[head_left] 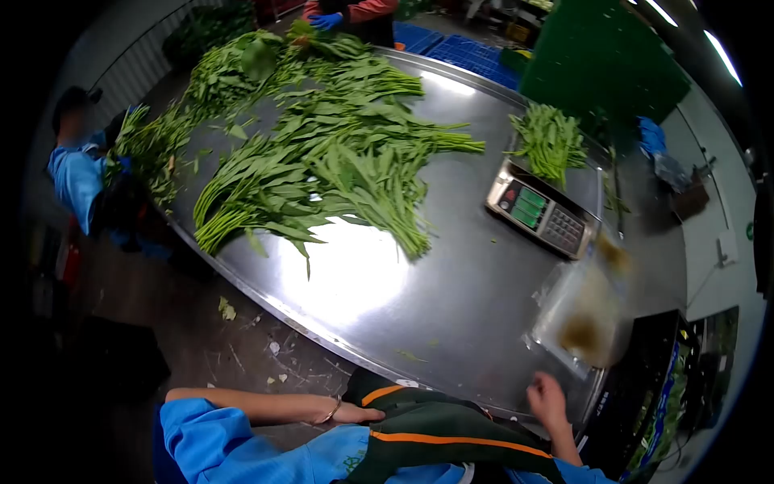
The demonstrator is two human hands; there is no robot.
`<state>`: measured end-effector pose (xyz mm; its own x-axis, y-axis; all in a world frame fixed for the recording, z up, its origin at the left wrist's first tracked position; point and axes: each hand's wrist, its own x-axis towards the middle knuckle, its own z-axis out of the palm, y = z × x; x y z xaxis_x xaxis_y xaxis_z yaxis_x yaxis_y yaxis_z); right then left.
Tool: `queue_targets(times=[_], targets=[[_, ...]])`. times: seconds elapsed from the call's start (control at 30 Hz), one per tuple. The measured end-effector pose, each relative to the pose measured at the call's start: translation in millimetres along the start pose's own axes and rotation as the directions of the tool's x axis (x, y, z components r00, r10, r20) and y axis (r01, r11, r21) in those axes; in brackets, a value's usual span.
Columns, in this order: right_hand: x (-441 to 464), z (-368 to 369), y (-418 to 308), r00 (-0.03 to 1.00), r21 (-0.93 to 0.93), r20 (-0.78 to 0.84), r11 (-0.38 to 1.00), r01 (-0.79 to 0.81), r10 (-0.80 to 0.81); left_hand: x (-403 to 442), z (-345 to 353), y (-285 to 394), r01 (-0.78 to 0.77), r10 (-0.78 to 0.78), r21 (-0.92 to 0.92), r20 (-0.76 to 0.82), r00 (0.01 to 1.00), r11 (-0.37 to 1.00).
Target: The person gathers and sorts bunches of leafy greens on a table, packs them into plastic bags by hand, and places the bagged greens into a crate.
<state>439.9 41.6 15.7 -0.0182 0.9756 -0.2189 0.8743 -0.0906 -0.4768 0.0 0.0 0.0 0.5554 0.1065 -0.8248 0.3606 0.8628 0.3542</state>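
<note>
My left hand (359, 413) is at my waist against the dark green apron (459, 429) with orange trim. Its fingers are mostly hidden by the cloth. Over the near right table edge, my right hand (548, 395) is curled closed, with nothing visible in it. Just beyond that hand lies a stack of clear plastic bags (556, 319), partly blurred. A digital scale (538, 211) with lit green displays stands farther back, bearing a bunch of leafy green stalks (551, 143). Loose bunches of long-leaved greens (322, 173) cover the table's far left half.
The steel table (459, 298) has a raised rim. At the left edge a person in blue (76, 181) stands by the greens; another's blue-gloved hand (326, 21) is at the far end. A black crate (645, 387) with packed greens stands at right. Leaf scraps (227, 308) litter the floor.
</note>
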Motion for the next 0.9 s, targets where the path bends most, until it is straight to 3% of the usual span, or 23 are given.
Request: queue_targets(times=[0.03, 0.07, 0.1, 0.13, 0.17, 0.2, 0.23, 0.27, 0.3, 0.37, 0.47, 0.57, 0.6, 0.63, 0.67, 0.7, 0.77, 0.8, 0.83, 0.87, 0.9], targets=[[3.6, -19.2, -33.2, 0.990, 0.321, -0.039, 0.940, -0.118, 0.138, -19.5, 5.9, 8.9, -0.121, 0.170, 0.393, -0.091, 0.981, 0.912], [25.3, -16.3, -51.4, 0.969, 0.591, -0.005, 0.782, -0.197, 0.248, -35.3, -0.4, 26.9, -0.170, 0.374, 0.743, -0.115, 0.920, 0.647], [52.3, -10.8, -65.0, 0.937, 0.801, 0.048, 0.547, -0.242, 0.345, -49.0, -8.4, 56.5, -0.177, 0.474, 0.716, -0.236, 0.848, 0.675], [78.0, -2.9, -75.3, 0.961, 0.821, 0.089, 0.526, -0.221, 0.263, -57.8, -14.2, 79.5, -0.189, 0.550, 0.688, -0.352, 0.758, 0.700], [102.9, 10.1, -88.1, 0.975, 0.845, 0.130, 0.494, -0.204, 0.181, -41.0, -37.0, 83.0, -0.292, 0.626, 0.583, -0.524, 0.578, 0.758], [130.8, 21.0, -113.2, 0.983, 0.817, 0.127, 0.548, -0.180, 0.134, -36.9, -60.5, 103.5, -0.355, 0.581, 0.461, -0.628, 0.517, 0.813], [158.6, 31.7, -137.4, 0.988, 0.784, 0.125, 0.602, -0.153, 0.088, -2.8, -92.4, 104.9, -0.629, 0.627, 0.339, -0.713, 0.313, 0.700], [184.9, 48.4, -150.7, 0.985, 0.700, 0.161, 0.696, -0.158, 0.062, 11.4, -111.2, 117.7, -0.755, 0.451, 0.001, -0.803, 0.391, 0.656], [213.7, 68.4, -157.0, 0.995, 0.624, 0.082, 0.781, -0.013, -0.049, 28.0, -140.7, 124.6, -0.746, 0.355, -0.207, -0.778, 0.517, 0.633], [278.9, 103.4, -172.6, 0.975, 0.448, -0.044, 0.868, 0.215, -0.218, 44.5, -165.2, 162.0, -0.774, 0.202, -0.376, -0.822, 0.532, 0.509], [350.8, 133.5, -196.5, 0.936, 0.174, -0.096, 0.920, 0.352, -0.340, 84.6, -194.7, 205.9, -0.843, 0.251, -0.285, -0.867, 0.430, 0.457], [381.3, 164.2, -216.1, 0.957, 0.160, 0.219, 0.975, 0.155, -0.189, 122.0, -184.9, 228.9, -0.819, 0.371, 0.091, -0.916, 0.155, 0.566], [377.7, 156.3, -231.1, 0.918, 0.276, 0.370, 0.961, 0.037, -0.141, 144.0, -187.3, 231.4, -0.825, 0.404, 0.140, -0.907, 0.115, 0.548], [372.3, 148.3, -246.5, 0.851, 0.370, 0.512, 0.924, -0.099, -0.114, 172.8, -198.0, 224.9, -0.816, 0.427, 0.068, -0.875, 0.227, 0.574], [376.4, 173.4, -240.7, 0.865, 0.319, 0.466, 0.947, 0.030, -0.185, 172.1, -189.6, 231.8, -0.873, 0.441, -0.061, -0.844, 0.304, 0.484], [357.0, 142.9, -267.9, 0.874, 0.176, 0.450, 0.978, 0.116, -0.185, 171.5, -181.4, 239.0, -0.898, 0.452, -0.200, -0.808, 0.378, 0.392], [364.2, 158.9, -247.7, 0.803, 0.533, 0.554, 0.835, -0.139, -0.220, 152.6, -160.1, 247.0, -0.889, 0.457, -0.233, -0.790, 0.409, 0.393], [353.3, 160.5, -235.4, 0.837, 0.529, 0.483, 0.848, -0.046, -0.256, 129.5, -131.2, 246.7, -0.902, 0.495, -0.281, -0.762, 0.417, 0.327], [312.1, 108.3, -247.8, 0.866, 0.599, 0.447, 0.794, -0.104, -0.223, 103.0, -95.4, 241.0, -0.904, 0.530, -0.340, -0.732, 0.428, 0.261], [286.5, 92.7, -232.1, 0.856, 0.671, 0.448, 0.730, -0.130, -0.258, 79.9, -63.8, 233.8, -0.861, 0.514, -0.408, -0.691, 0.508, 0.303], [254.1, 67.4, -222.6, 0.821, 0.780, 0.486, 0.573, -0.253, -0.300, 67.7, -37.5, 222.1, -0.815, 0.487, -0.471, -0.654, 0.579, 0.336]])
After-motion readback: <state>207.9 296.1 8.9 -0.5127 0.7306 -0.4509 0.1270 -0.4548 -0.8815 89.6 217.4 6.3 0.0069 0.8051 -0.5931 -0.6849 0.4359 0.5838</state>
